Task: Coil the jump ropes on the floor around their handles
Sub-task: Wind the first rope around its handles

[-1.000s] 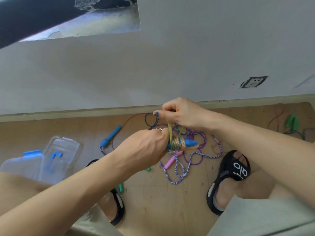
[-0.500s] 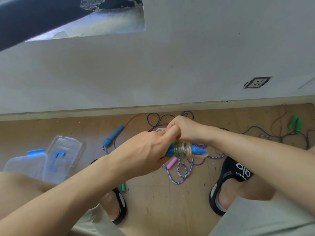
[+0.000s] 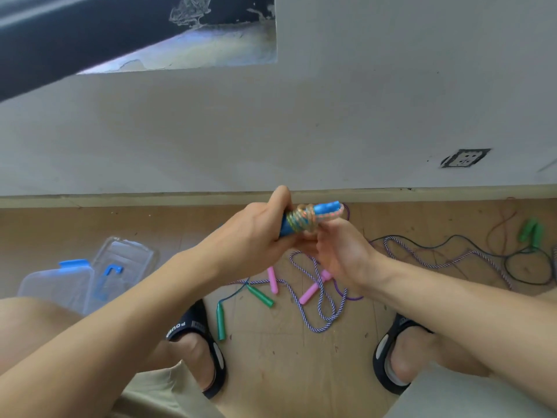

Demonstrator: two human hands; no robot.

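Note:
My left hand (image 3: 256, 233) grips the blue handles (image 3: 324, 210) of a jump rope, held up above the floor. A multicoloured rope coil (image 3: 301, 220) is wound round them near the middle. My right hand (image 3: 340, 251) sits just under the coil, its fingertips pinching the rope there. Below on the wooden floor lie a purple-and-white braided rope (image 3: 319, 300), two pink handles (image 3: 310, 292), two green handles (image 3: 221, 319) and a thin purple rope (image 3: 346, 294), all loose and tangled.
A clear plastic box (image 3: 54, 285) with blue clips and its lid (image 3: 120, 267) lie at the left. More ropes and green handles (image 3: 532, 232) lie at the right by the wall. My feet in black sandals (image 3: 199, 336) flank the pile.
Both hands have lifted the wrapped blue handles higher, toward the skirting. My right hand has swung from above the coil to beneath it. The view has tilted down.

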